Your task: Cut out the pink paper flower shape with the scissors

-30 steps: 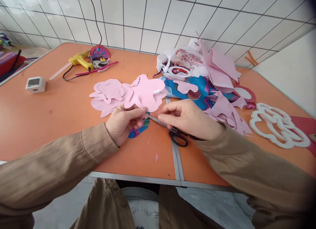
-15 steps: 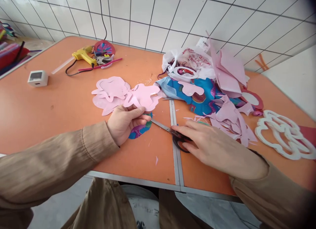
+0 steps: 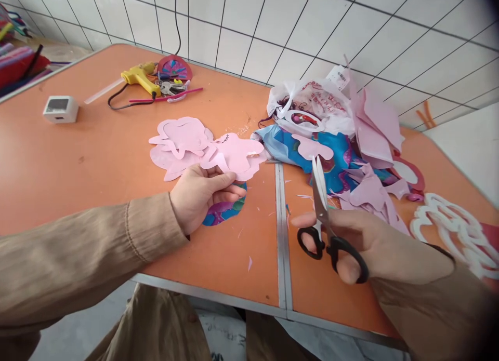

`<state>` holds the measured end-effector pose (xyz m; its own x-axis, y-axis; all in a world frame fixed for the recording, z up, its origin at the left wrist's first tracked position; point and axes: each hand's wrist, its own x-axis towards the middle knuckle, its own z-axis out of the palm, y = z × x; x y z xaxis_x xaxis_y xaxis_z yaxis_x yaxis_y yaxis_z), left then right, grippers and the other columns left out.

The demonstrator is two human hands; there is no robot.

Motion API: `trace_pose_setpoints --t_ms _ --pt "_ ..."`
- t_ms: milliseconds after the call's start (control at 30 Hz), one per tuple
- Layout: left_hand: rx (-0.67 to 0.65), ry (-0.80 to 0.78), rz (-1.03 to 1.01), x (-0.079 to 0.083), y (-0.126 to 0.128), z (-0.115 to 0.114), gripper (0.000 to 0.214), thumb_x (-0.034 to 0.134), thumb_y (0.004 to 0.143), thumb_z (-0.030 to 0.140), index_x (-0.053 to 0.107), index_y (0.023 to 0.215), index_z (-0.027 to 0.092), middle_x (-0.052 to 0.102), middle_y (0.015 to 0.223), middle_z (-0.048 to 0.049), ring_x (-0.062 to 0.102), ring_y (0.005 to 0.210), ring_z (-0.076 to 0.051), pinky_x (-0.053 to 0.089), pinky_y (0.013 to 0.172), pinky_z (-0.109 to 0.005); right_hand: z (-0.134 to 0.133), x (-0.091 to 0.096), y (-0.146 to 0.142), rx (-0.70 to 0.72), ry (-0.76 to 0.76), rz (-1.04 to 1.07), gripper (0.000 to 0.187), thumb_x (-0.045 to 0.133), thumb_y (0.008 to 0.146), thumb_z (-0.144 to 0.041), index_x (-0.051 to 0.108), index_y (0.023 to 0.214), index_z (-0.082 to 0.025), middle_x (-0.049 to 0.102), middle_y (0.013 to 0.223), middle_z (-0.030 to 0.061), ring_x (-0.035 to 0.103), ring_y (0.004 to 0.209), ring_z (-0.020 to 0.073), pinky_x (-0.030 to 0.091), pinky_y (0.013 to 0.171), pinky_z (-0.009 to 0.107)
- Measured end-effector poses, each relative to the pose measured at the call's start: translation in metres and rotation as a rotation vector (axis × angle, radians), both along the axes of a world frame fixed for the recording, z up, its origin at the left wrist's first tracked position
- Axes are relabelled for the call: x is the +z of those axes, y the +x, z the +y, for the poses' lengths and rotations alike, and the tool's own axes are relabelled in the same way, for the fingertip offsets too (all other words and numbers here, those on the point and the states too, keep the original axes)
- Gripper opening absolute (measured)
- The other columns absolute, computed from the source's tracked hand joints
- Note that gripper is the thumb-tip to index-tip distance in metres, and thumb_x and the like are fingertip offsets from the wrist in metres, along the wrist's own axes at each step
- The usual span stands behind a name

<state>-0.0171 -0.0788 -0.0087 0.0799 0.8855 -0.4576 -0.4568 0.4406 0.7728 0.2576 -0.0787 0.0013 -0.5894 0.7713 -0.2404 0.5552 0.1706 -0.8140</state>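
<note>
My left hand (image 3: 208, 192) pinches the lower edge of a pink paper cutout (image 3: 239, 156), which has a small lash-like drawing on it. Other pink cutouts (image 3: 181, 137) lie layered just to its left. Partly under my left hand is a blue and purple patterned piece (image 3: 224, 211). My right hand (image 3: 362, 246) has its fingers through the black handles of a pair of scissors (image 3: 320, 195). The blades point up and away, nearly together, apart from the paper. A pink cloud-shaped piece (image 3: 313, 147) lies beyond the blade tips.
At the back left are a yellow glue gun (image 3: 142, 79) and a small white box (image 3: 61, 109). To the right lie a white plastic bag (image 3: 312, 104), blue patterned material (image 3: 335, 176), pink paper scraps (image 3: 372, 197) and white cutout outlines (image 3: 448, 226). A metal seam (image 3: 283, 236) divides the orange tabletop.
My right hand has drawn the scissors away to the right and turned the blades upward. My left hand still pinches the pink cutout. The camera view has shifted slightly.
</note>
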Motion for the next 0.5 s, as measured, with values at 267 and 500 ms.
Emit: trace_pose_setpoints --t_ms 267,500 --pt "-0.058 0.02 0.121 0.002 0.001 0.0 0.022 0.058 0.089 0.0 0.067 0.071 0.007 0.07 0.054 -0.006 0.061 0.041 -0.008 0.051 0.046 -0.015 0.014 0.011 -0.019 0.141 0.717 -0.154 0.038 0.052 0.09 -0.007 0.072 0.118 -0.024 0.075 0.086 0.0052 0.069 0.071 0.0143 0.056 0.064 0.026" --pt "-0.088 0.076 0.182 0.004 0.001 0.001 0.022 0.061 0.085 -0.001 0.066 0.065 0.007 0.068 0.053 -0.0063 0.062 0.043 -0.011 0.051 0.047 -0.018 0.032 0.027 -0.009 0.343 0.722 -0.153 0.043 0.057 0.083 -0.009 0.072 0.12 -0.025 0.076 0.075 0.001 0.066 0.058 0.0132 0.051 0.053 0.024"
